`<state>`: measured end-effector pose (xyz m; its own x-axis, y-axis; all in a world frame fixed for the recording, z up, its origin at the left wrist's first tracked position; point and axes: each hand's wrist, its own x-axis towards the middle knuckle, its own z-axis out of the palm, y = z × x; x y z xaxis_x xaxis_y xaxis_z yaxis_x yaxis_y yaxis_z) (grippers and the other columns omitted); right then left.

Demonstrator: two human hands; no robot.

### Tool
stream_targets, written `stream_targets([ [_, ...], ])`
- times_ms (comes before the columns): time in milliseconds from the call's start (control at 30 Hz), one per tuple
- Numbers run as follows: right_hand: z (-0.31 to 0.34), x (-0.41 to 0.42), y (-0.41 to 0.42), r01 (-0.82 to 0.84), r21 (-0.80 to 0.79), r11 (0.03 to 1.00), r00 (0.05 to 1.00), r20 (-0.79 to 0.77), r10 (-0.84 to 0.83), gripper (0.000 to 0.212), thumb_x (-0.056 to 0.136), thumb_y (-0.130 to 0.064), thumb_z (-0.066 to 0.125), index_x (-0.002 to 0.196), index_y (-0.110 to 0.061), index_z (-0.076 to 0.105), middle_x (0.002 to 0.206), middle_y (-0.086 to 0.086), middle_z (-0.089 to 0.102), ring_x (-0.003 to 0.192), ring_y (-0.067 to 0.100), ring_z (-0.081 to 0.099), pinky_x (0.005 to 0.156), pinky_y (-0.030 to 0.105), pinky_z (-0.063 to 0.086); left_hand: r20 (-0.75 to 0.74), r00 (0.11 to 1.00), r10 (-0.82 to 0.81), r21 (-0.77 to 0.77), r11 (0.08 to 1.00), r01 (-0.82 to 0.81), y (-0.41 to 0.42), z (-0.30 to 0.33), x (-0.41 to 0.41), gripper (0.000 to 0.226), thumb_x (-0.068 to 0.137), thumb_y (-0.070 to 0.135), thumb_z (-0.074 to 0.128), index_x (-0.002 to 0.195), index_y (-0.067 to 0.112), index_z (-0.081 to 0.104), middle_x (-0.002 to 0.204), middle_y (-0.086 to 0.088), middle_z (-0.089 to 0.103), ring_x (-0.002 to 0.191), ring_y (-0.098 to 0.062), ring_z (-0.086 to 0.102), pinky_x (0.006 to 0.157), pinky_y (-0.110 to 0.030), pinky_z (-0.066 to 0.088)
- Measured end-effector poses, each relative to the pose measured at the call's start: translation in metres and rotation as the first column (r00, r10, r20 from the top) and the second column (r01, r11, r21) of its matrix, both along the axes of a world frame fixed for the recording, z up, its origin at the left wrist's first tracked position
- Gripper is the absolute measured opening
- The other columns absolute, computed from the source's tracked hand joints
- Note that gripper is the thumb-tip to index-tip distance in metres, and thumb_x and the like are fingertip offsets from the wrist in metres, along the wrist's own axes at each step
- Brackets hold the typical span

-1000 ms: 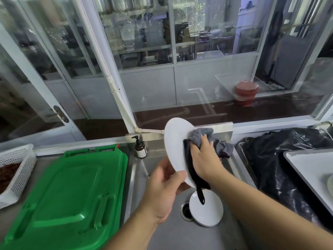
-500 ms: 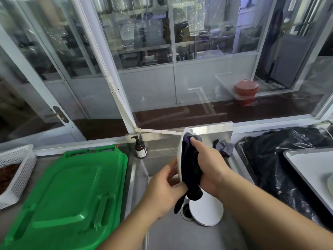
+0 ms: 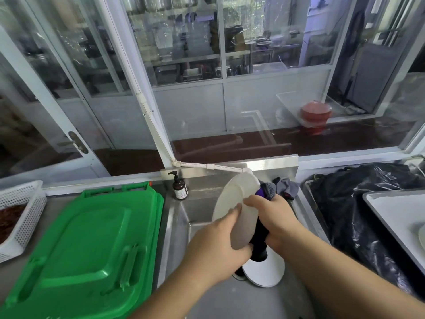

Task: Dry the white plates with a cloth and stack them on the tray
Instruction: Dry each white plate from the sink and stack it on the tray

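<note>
- We see a white plate (image 3: 239, 199) held tilted on edge above the sink, its underside turned towards us.
- We see a dark cloth (image 3: 259, 244) pressed against the plate's far face, a grey end bunched near the top rim and a dark end hanging below.
- We see a second white plate (image 3: 266, 272) lying flat in the sink under them.
- We see the pale tray (image 3: 395, 210) at the right edge.

I turned the plate (image 3: 239, 199) from edge-on to underside facing me; the dark cloth (image 3: 259, 240) went behind it.
</note>
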<state>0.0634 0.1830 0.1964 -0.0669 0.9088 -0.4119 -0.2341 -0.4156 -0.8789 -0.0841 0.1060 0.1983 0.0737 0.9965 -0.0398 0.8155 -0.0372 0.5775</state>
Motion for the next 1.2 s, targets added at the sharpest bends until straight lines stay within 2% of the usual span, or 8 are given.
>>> stream_targets([
  [100, -0.007, 0.012, 0.006, 0.017, -0.015, 1.000, 0.993, -0.115, -0.018, 0.015, 0.093, -0.001, 0.068, 0.107, 0.002, 0.072, 0.089, 0.025, 0.077, 0.075, 0.038, 0.077, 0.062, 0.043, 0.063, -0.042, 0.998, 0.038, 0.049, 0.998, -0.036, 0.001, -0.004, -0.015, 0.072, 0.084, 0.080, 0.043, 0.152, 0.058, 0.033, 0.132, 0.028, 0.062, 0.114, -0.008, 0.068, 0.090, -0.029, 0.056],
  [267, -0.011, 0.027, 0.011, -0.010, -0.048, 0.999, 0.976, -0.219, 0.000, 0.019, 0.092, -0.007, 0.071, 0.109, 0.000, 0.073, 0.098, 0.024, 0.078, 0.079, 0.037, 0.077, 0.063, 0.044, 0.063, 0.250, 0.889, 0.383, 0.019, 0.916, -0.400, 0.027, -0.021, -0.048, 0.053, 0.100, 0.057, 0.058, 0.150, 0.041, 0.048, 0.146, 0.014, 0.057, 0.127, -0.011, 0.058, 0.107, -0.040, 0.050],
  [333, -0.011, 0.030, 0.012, -0.035, -0.071, 0.997, 0.966, -0.259, 0.016, 0.027, 0.090, -0.011, 0.072, 0.115, 0.001, 0.073, 0.104, 0.026, 0.077, 0.083, 0.039, 0.077, 0.066, 0.047, 0.064, 0.499, 0.691, 0.523, -0.224, 0.848, -0.480, 0.035, -0.026, -0.057, 0.057, 0.101, 0.049, 0.063, 0.154, 0.031, 0.049, 0.151, 0.009, 0.056, 0.130, -0.012, 0.056, 0.111, -0.042, 0.046],
  [433, -0.010, 0.032, 0.009, -0.096, -0.100, 0.990, 0.947, -0.315, 0.060, 0.045, 0.077, -0.017, 0.077, 0.118, 0.001, 0.072, 0.106, 0.026, 0.077, 0.086, 0.041, 0.077, 0.069, 0.049, 0.065, 0.775, 0.158, 0.612, -0.590, 0.790, -0.167, 0.040, -0.030, -0.066, 0.045, 0.103, 0.043, 0.060, 0.139, 0.018, 0.068, 0.132, -0.010, 0.072, 0.112, -0.026, 0.069, 0.096, -0.044, 0.057],
  [500, -0.009, 0.031, 0.007, -0.122, -0.117, 0.986, 0.938, -0.339, 0.076, 0.053, 0.071, -0.018, 0.079, 0.119, 0.002, 0.071, 0.106, 0.026, 0.077, 0.086, 0.042, 0.077, 0.069, 0.049, 0.064, 0.795, 0.036, 0.606, -0.603, 0.795, -0.068, 0.036, -0.030, -0.068, 0.043, 0.098, 0.038, 0.061, 0.131, 0.014, 0.073, 0.129, -0.015, 0.074, 0.109, -0.029, 0.074, 0.097, -0.045, 0.056],
  [767, -0.008, 0.039, 0.010, -0.082, -0.129, 0.988, 0.932, -0.360, 0.031, 0.061, 0.087, -0.043, 0.071, 0.133, -0.004, 0.070, 0.120, 0.025, 0.073, 0.101, 0.040, 0.071, 0.097, 0.055, 0.055, 0.836, -0.038, 0.548, -0.546, 0.821, -0.165, 0.035, -0.033, -0.069, 0.033, 0.105, 0.024, 0.055, 0.131, 0.009, 0.069, 0.119, -0.019, 0.077, 0.098, -0.028, 0.078, 0.082, -0.045, 0.064],
  [933, -0.010, 0.060, 0.016, -0.170, -0.129, 0.977, 0.893, -0.440, 0.097, 0.080, 0.095, -0.071, 0.050, 0.122, 0.000, 0.076, 0.131, 0.028, 0.070, 0.118, 0.045, 0.070, 0.089, 0.054, 0.061, 0.863, 0.025, 0.505, -0.488, 0.843, -0.226, 0.032, -0.023, -0.084, 0.032, 0.105, 0.021, 0.054, 0.133, 0.012, 0.068, 0.121, -0.019, 0.076, 0.101, -0.029, 0.076, 0.090, -0.047, 0.058],
  [1200, -0.011, 0.056, 0.015, -0.276, -0.117, 0.954, 0.938, -0.248, 0.241, 0.030, 0.089, -0.020, 0.065, 0.109, 0.000, 0.074, 0.095, 0.020, 0.074, 0.076, 0.031, 0.073, 0.069, 0.040, 0.064, 0.867, 0.039, 0.497, -0.486, 0.860, -0.156, 0.025, -0.017, -0.072, 0.041, 0.099, 0.015, 0.059, 0.138, 0.007, 0.065, 0.130, -0.026, 0.070, 0.112, -0.036, 0.070, 0.102, -0.052, 0.055],
])
